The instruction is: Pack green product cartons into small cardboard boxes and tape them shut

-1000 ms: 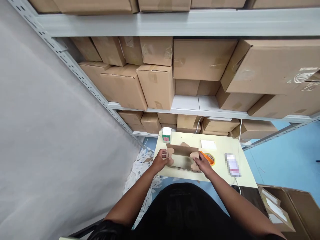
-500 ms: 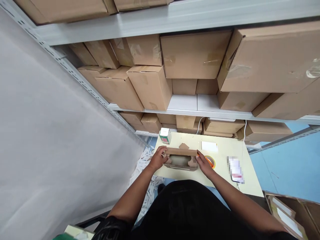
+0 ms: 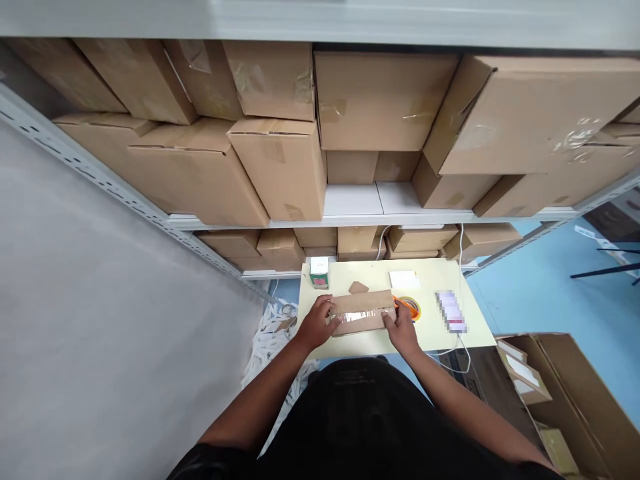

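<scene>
A small flat cardboard box (image 3: pixel 361 312) lies on the pale yellow table (image 3: pixel 430 330), its flaps folded down and a shiny strip of tape across its top. My left hand (image 3: pixel 318 322) grips the box's left end, fingers curled over it. My right hand (image 3: pixel 398 325) holds the right end the same way. An orange tape roll (image 3: pixel 411 306) lies just right of the box, behind my right hand. A loose scrap of cardboard (image 3: pixel 358 288) sits behind the box.
A small green and white carton (image 3: pixel 319 271) stands at the table's back left corner. A white card (image 3: pixel 404 279) and a blurred packet (image 3: pixel 451 311) lie to the right. Shelves of brown boxes (image 3: pixel 385 100) rise behind. An open carton (image 3: pixel 560 393) sits on the floor at right; white scraps (image 3: pixel 270 337) litter the left.
The box was open with its flaps up; its lid has been folded down and it now lies shut under both hands. The camera has tilted and shifted.
</scene>
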The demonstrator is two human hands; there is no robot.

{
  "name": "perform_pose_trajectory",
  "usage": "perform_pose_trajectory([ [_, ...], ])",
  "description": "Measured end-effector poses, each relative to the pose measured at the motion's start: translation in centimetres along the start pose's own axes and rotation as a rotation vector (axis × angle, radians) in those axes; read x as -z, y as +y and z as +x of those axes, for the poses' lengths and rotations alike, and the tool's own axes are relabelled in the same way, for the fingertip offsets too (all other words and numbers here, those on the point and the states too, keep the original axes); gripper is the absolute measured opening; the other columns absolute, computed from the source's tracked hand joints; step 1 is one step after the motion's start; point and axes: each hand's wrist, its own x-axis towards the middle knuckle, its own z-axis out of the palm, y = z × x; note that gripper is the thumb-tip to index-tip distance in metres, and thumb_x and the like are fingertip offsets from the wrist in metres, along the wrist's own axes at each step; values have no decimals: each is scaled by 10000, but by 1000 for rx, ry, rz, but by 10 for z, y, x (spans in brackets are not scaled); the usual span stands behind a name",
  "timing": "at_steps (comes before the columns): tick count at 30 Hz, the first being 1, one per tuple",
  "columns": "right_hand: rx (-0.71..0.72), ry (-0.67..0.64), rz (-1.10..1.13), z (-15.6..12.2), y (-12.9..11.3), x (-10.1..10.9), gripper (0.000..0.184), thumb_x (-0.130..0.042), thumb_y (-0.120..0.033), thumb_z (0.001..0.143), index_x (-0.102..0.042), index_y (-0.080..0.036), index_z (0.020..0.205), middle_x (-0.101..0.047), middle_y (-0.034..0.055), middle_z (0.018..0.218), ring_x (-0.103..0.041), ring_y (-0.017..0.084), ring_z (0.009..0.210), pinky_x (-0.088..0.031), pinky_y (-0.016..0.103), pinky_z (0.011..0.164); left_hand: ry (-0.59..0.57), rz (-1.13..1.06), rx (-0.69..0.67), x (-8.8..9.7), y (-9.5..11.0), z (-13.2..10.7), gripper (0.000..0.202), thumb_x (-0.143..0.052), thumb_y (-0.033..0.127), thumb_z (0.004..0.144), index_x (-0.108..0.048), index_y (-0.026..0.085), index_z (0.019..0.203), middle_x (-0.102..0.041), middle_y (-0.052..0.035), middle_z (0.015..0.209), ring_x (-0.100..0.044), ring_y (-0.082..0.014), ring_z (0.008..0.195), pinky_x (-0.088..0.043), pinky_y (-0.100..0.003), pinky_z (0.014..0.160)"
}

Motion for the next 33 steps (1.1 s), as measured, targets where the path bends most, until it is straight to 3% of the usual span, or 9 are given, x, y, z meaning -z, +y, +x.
perform_pose_trajectory([
  [6, -57, -38, 46, 3, -1, 7, 719, -649, -559, 841, -505, -170, 1428, -651, 145, 1229, -622, 312, 1137, -489, 501, 1045, 112, 311, -42, -21, 21, 9, 255, -586, 184, 884, -697, 204, 1113, -603, -143, 1363, -493, -361, 1301, -383, -546, 1129],
  [9, -11, -114, 104, 5, 23, 28, 529, -538, -551, 920, -600, -218, 1326, -689, 104, 1209, -639, 295, 1133, -486, 489, 1049, 85, 389, -31, -28, 28, 13, 356, -534, 128, 890, -712, 222, 1184, -634, -124, 1372, -490, -383, 1294, -351, -581, 1109],
  [13, 81, -117, -277, 21, 73, 48, 441, -557, -528, 899, -697, -223, 1185, -712, 132, 1175, -627, 356, 1145, -460, 541, 1039, -4, 450, 18, -37, 34, 16, 385, -489, 89, 910, -712, 189, 1208, -648, -153, 1346, -584, -348, 1150, -440, -525, 1010],
  [15, 88, -194, -515, 31, 93, 47, 457, -592, -533, 884, -709, -209, 1184, -706, 158, 1179, -623, 372, 1131, -461, 537, 1008, -56, 478, 57, -40, 38, 18, 430, -470, 46, 898, -696, 183, 1236, -637, -148, 1358, -606, -319, 1139, -480, -464, 978],
  [18, 95, -315, -753, 40, 106, 36, 410, -589, -494, 915, -715, -198, 1168, -696, 166, 1188, -584, 367, 1179, -434, 512, 1012, -71, 505, 157, -43, 47, 21, 460, -466, 33, 894, -682, 203, 1263, -621, -106, 1386, -622, -274, 1167, -508, -392, 976],
  [21, 103, -353, -853, 43, 105, 27, 319, -536, -340, 953, -702, -186, 1178, -682, 168, 1238, -530, 340, 1266, -367, 500, 1069, -9, 474, 227, -42, 59, 23, 387, -488, 100, 925, -702, 225, 1222, -642, -64, 1355, -637, -233, 1169, -515, -349, 998],
  [26, -44, -326, -645, 49, 99, 41, 318, -475, -285, 932, -697, -159, 1122, -707, 170, 1198, -622, 294, 1143, -452, 387, 939, 57, 336, 227, -35, 69, 24, 279, -497, 242, 979, -740, 225, 1116, -677, -61, 1282, -649, -224, 1167, -512, -351, 1032],
  [30, -209, -168, -308, 54, 82, 78, 430, -399, -487, 953, -703, -184, 968, -739, 93, 847, -673, 256, 778, -482, 324, 667, 67, 198, 203, -29, 64, 23, 341, -401, 297, 1035, -733, 222, 1061, -698, -60, 1216, -649, -207, 1157, -499, -346, 1040],
  [33, -173, -131, -42, 57, 48, 105, 535, -479, -680, 896, -699, -194, 921, -716, 54, 754, -634, 245, 718, -460, 315, 617, 74, 134, 212, -25, 60, 23, 328, -405, 319, 1037, -715, 225, 1083, -703, -59, 1217, -650, -209, 1146, -495, -338, 1017],
])
